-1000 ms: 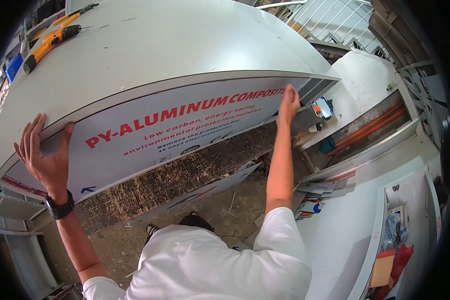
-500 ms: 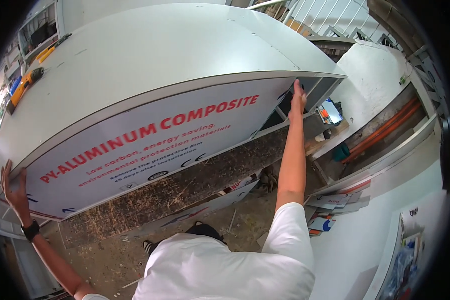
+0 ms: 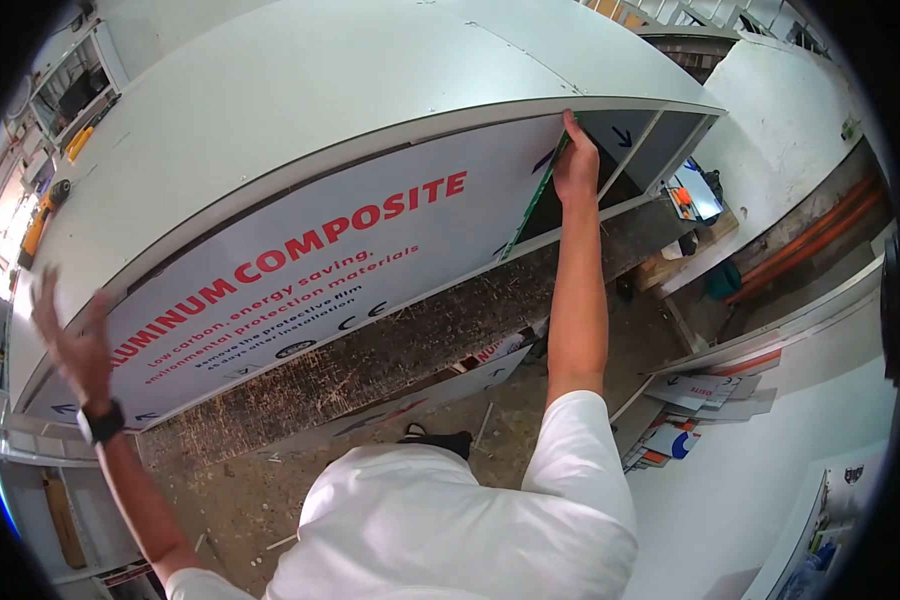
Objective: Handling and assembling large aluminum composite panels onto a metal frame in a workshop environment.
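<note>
Right hand [image 3: 577, 165] is set, grip indiscernible, against the flat, pale-grey, red-lettered panel [image 3: 475, 225], presumably for steadying, in the front of the white, boxlike cabinet [image 3: 350, 70]; left hand [image 3: 77, 350] is spread wide near the cabinet's left end.

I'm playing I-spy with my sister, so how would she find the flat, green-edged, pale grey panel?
Find the huge, smooth, whitish box across the upper view, then look down its front side. There, the bare right hand touches one end of the flat, pale grey panel. Unlike the darker grey sheet beyond that hand, it carries large red lettering.
</note>
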Tool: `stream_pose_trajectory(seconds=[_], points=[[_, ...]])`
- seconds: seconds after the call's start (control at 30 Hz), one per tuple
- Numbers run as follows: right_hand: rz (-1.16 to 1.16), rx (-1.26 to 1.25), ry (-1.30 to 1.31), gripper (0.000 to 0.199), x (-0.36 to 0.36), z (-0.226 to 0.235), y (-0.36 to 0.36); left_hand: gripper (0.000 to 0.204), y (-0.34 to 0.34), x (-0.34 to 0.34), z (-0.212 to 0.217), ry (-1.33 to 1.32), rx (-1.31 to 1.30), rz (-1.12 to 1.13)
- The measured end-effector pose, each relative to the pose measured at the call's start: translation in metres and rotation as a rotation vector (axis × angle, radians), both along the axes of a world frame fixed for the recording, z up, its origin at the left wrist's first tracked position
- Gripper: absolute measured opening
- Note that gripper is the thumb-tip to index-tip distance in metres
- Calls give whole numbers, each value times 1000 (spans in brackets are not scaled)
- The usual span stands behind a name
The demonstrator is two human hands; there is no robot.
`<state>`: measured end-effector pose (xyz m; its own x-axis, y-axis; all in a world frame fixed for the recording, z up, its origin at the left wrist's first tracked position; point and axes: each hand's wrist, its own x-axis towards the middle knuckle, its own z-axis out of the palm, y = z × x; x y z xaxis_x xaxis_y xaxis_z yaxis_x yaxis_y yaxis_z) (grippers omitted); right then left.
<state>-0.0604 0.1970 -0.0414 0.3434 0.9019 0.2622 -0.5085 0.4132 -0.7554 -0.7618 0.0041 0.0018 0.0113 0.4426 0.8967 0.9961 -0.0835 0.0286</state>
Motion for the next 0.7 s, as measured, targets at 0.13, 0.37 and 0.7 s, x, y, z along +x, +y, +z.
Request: stream_pose_trajectory(seconds=[0.13, 0.37, 0.7], points=[[-17, 10, 44, 36, -5, -2, -5, 64, 33, 64, -15, 211, 104, 133], [-24, -10, 31, 31, -2, -4, 2, 58, 35, 56, -18, 223, 125, 116], [32, 44, 107, 35, 16, -22, 20, 58, 40, 54, -20, 179, 106, 54]])
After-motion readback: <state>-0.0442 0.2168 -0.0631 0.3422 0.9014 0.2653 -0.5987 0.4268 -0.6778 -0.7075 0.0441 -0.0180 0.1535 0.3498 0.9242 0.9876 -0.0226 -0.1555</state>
